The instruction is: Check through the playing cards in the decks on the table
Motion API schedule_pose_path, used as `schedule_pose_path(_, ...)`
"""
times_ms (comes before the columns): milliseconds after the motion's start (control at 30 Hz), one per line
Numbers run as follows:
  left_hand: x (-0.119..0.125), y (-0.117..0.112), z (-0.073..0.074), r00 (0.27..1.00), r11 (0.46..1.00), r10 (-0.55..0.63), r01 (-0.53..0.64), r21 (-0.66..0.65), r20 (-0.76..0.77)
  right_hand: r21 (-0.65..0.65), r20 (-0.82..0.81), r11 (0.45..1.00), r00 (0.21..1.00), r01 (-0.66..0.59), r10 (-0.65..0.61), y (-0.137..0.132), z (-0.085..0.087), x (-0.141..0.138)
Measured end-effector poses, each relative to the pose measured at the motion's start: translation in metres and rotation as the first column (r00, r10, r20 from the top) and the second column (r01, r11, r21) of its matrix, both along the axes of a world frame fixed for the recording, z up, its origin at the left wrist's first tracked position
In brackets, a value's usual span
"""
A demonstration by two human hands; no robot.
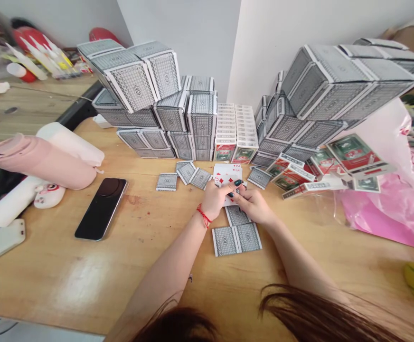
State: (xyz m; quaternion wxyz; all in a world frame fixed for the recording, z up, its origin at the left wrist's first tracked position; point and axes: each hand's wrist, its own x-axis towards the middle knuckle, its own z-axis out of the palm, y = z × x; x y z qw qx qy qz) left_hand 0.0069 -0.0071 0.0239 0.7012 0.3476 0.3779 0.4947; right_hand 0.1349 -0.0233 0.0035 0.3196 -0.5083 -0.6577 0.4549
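My left hand [214,198] and my right hand [251,203] meet over the middle of the wooden table [86,280], both closed on a fanned bunch of playing cards [227,175] turned face up, a red five of diamonds showing. A red string is tied round my left wrist. Just below my hands lie face-down card piles [236,237] with grey patterned backs. More small face-down piles [187,176] lie in a row beyond my hands.
Tall stacks of grey card packs [164,99] stand at the back left, and more packs [331,90] at the back right. Boxed decks [235,135] stand between them. A black phone [102,208], a pink bottle [39,161] and pink plastic bag [385,209] flank the work area.
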Motion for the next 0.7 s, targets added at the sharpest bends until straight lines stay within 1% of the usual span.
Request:
schedule_pose_path(133, 0.002, 0.0, -0.002, 0.999, 1.0, 0.025, -0.025, -0.017, 0.021, 0.043, -0.023, 0.997, 0.998, 0.061, -0.06, 0.0, -0.002, -0.005)
schedule_pose_path(233, 0.002, 0.001, -0.003, 0.999, 0.999, 0.032, -0.031, -0.02, 0.031, 0.073, -0.006, 0.992, 0.995, 0.103, -0.103, -0.001, -0.003, -0.008)
schedule_pose_path(300, 0.002, 0.002, -0.003, 0.999, 0.999, 0.034, -0.034, -0.009, 0.014, 0.073, 0.015, 0.99, 0.993, 0.119, -0.121, -0.001, -0.003, -0.009)
schedule_pose_path(367, 0.002, 0.003, -0.004, 0.999, 0.999, 0.033, -0.033, 0.005, -0.017, 0.065, 0.002, 0.99, 0.992, 0.124, -0.124, -0.001, -0.004, -0.009)
schedule_pose_path(467, 0.002, 0.004, -0.006, 0.993, 0.995, 0.081, -0.076, 0.064, -0.086, -0.003, -0.091, 0.989, 0.985, 0.145, -0.145, -0.001, -0.004, -0.008)
schedule_pose_path(533, 0.001, 0.005, -0.008, 0.983, 0.986, 0.129, -0.114, 0.122, -0.129, -0.088, -0.171, 0.981, 0.967, 0.175, -0.188, -0.001, -0.003, -0.008)
schedule_pose_path(600, -0.001, 0.007, -0.011, 0.975, 0.977, 0.153, -0.125, 0.171, -0.161, -0.148, -0.246, 0.968, 0.94, 0.204, -0.236, 0.0, 0.0, -0.008)
schedule_pose_path(700, -0.004, 0.008, -0.014, 0.958, 0.963, 0.188, -0.136, 0.232, -0.217, -0.162, -0.298, 0.959, 0.915, 0.232, -0.272, 0.0, 0.004, -0.008)
